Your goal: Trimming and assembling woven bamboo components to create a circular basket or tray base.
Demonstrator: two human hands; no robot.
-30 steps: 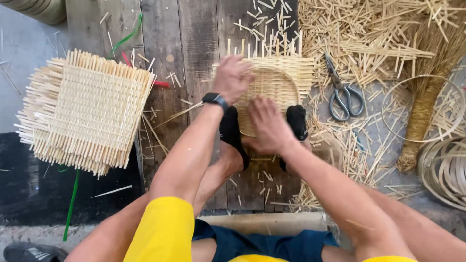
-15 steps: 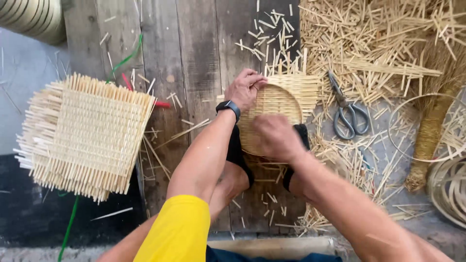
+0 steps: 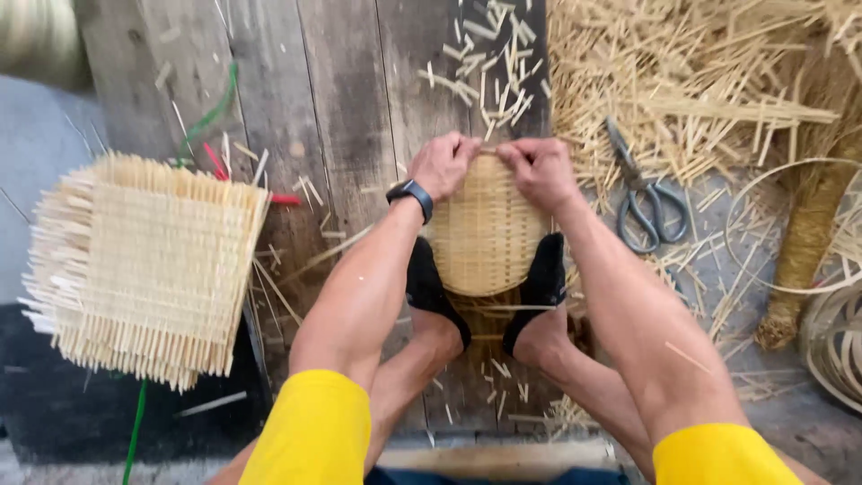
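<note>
Basket (image 3: 485, 229) is held upright between two black-socked feet (image 3: 431, 287), on the plank floor (image 3: 341, 99), its far rim up by the hands. Left hand (image 3: 442, 164) is closed on the rim at the upper left, fingers curled over the edge; a dark wristband (image 3: 410, 196) is worn on that wrist. Right hand (image 3: 541, 171) is pinched shut on the same rim, just beside the left, thumb and fingers pressed on what looks like a thin strip; the strip itself is too fine to be made out.

For the rim work, the basket is best kept clamped by the feet so it cannot turn, and the pull kept short and along the edge. One hand should be used as anchor while the other is worked.

Room: close on the right, where scissors (image 3: 648, 193) lie near the right wrist, blades pointing away, with loose sticks (image 3: 709, 90) piled beyond. A coiled hoop (image 3: 790, 224) is seen further right. To the left, bare planks are open as far as a square woven mat (image 3: 148, 265), well apart. Scattered offcuts (image 3: 489, 76) lie just past the rim.
</note>
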